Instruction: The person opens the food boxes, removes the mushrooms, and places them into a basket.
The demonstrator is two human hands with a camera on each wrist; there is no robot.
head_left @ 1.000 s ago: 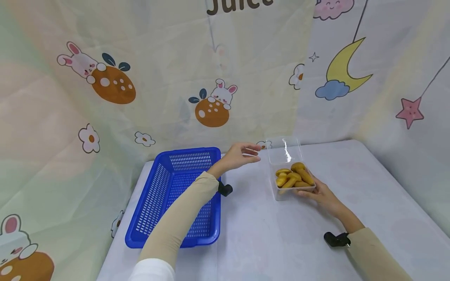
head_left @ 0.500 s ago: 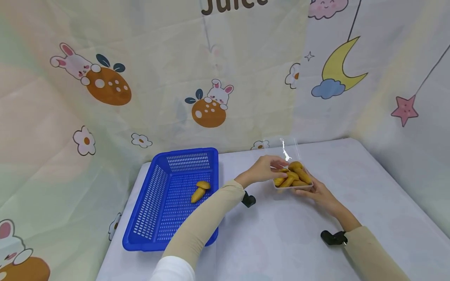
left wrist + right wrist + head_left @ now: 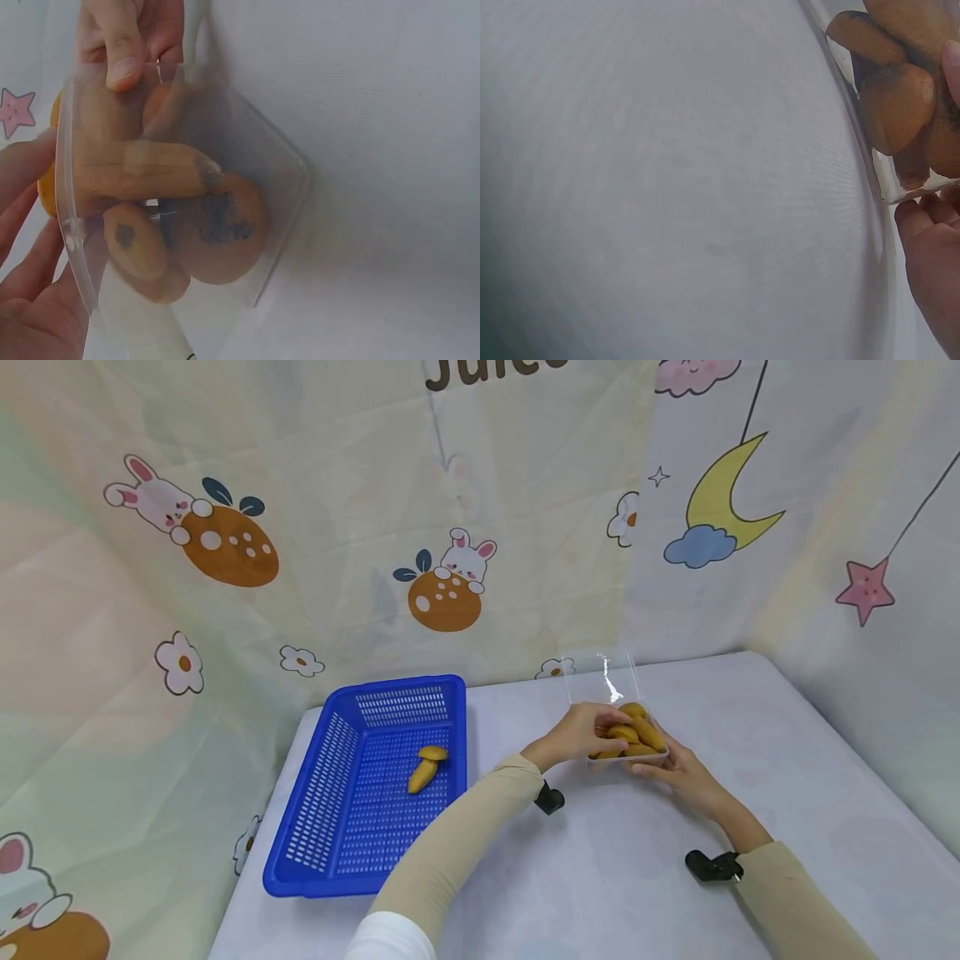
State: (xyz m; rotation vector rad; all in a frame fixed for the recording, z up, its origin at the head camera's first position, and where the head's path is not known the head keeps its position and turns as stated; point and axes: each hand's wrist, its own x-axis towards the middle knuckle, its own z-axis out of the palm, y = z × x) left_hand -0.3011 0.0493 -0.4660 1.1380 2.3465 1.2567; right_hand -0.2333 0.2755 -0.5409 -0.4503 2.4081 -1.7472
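Observation:
In the head view my right hand point(image 3: 686, 777) grips a clear plastic box point(image 3: 628, 759) by its right side, thumb at the front. Several brownish-yellow mushrooms point(image 3: 647, 732) fill the box, whose clear lid point(image 3: 600, 681) stands raised at the back. My left hand point(image 3: 577, 732) reaches in over the box's left side, thumb and fingers on either side of a mushroom. Whether they pinch it is unclear. Through the box wall, the left wrist view shows mushrooms point(image 3: 142, 171) pressed close together. One mushroom point(image 3: 426, 768) lies in the blue basket point(image 3: 300, 860).
The slatted blue basket stands left of the box on a white-covered table point(image 3: 600, 885). A printed cloth wall point(image 3: 337, 568) rises behind the table and at both sides. Black wrist cameras point(image 3: 712, 866) stick out from both sleeves.
My left hand has moved right from near the basket and down into the box among the mushrooms. A mushroom hidden by my arm earlier now shows in the basket. The right hand keeps its hold.

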